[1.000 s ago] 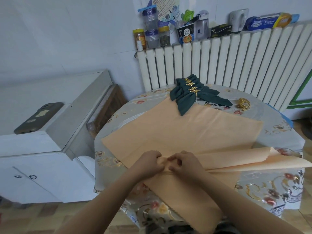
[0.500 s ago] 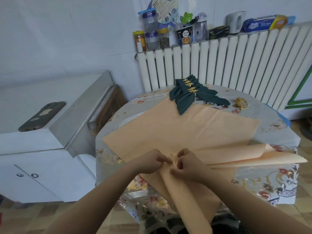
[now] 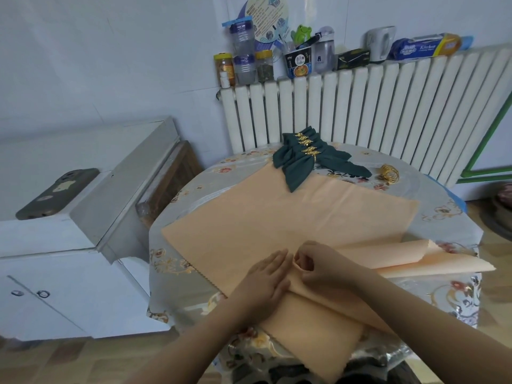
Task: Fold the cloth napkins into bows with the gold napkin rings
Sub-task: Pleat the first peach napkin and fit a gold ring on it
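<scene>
The left hand [image 3: 267, 275] lies flat, fingers straight, pressing the peach napkin [image 3: 291, 220], while just beside it the right hand [image 3: 318, 261] pinches a gathered fold of that cloth.

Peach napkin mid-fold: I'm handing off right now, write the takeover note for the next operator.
Left hand: open, flat on the peach napkin, pressing it.
Right hand: pinching a gathered fold at the napkin's middle.
Done: green napkin bows, already ringed, stacked at the table's far side.
Spare gold napkin rings lie right of them.
Left: finish gathering the peach napkin, fit a ring.
</scene>
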